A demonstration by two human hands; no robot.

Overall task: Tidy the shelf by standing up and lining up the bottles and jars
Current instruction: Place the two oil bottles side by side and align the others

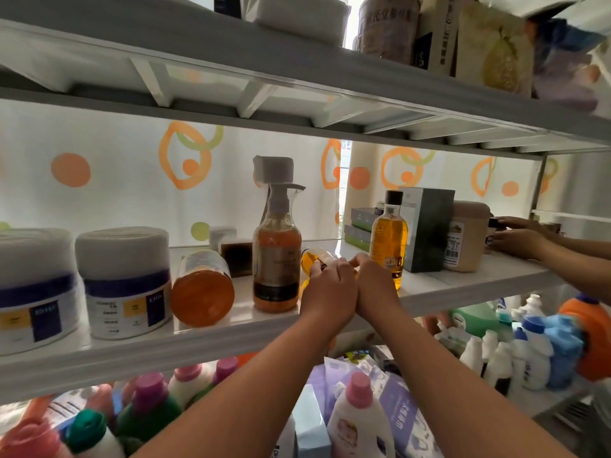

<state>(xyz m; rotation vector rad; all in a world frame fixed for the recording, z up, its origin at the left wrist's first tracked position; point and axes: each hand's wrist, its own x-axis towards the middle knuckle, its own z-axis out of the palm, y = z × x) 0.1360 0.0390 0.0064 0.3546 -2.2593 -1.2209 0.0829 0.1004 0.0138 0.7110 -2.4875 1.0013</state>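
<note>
Gripping clear amber bottle (314,258): left hand (330,287), right hand (375,282).

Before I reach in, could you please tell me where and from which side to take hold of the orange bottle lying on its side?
Probably take the orange bottle round its wide body near the base, coming from above and the front. It lies with its round base toward you and its top toward the back; the white jar and pump bottle crowd its sides.
</note>
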